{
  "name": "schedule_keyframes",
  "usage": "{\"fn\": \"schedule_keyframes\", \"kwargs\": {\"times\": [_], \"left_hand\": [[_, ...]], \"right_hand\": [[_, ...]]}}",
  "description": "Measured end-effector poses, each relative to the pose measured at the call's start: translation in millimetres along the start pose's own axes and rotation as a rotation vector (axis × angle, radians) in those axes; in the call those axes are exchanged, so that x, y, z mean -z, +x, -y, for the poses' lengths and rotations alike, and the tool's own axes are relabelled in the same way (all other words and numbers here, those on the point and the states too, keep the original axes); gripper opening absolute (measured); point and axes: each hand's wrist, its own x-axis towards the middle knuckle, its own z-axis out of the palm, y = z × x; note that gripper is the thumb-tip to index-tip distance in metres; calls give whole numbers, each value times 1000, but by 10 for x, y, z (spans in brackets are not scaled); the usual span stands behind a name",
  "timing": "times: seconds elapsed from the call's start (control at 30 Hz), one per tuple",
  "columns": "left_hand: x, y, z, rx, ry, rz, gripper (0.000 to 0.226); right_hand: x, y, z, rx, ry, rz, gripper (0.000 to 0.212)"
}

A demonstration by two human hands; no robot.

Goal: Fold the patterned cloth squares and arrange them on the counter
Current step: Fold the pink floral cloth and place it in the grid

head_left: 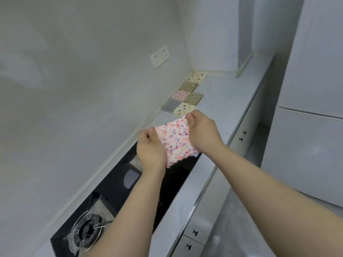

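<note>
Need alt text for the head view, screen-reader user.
The left hand and right hand pinch the top corners of a pink floral cloth, held up near a black gas hob. Beyond, six folded patterned squares lie on the white counter along the wall.

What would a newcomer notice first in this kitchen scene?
First, the pink flowered cloth, stretched in the air between the left hand and the right hand, each pinching an upper corner. Beyond it, six folded patterned squares lie side by side along the wall on the white counter. Nearer the camera sits a black stove with a metal burner ring.
</note>
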Motion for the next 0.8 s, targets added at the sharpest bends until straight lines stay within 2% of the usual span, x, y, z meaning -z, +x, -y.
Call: {"fn": "schedule_keyframes", "kwargs": {"times": [0.27,0.5,0.67,0.8], "left_hand": [[-1132,271,5,92,-53,173,31],[-2013,929,268,90,-42,197,34],[-2685,1415,361,154,29,256,40],[-3109,1632,298,191,47,323,37]], "right_hand": [[497,675,-574,-137,-61,-88,33],[442,1644,-1022,-136,-200,-38,34],[434,2379,-1357,-228,-221,-50,35],[553,2804,-1563,-276,-250,-52,31]]}}
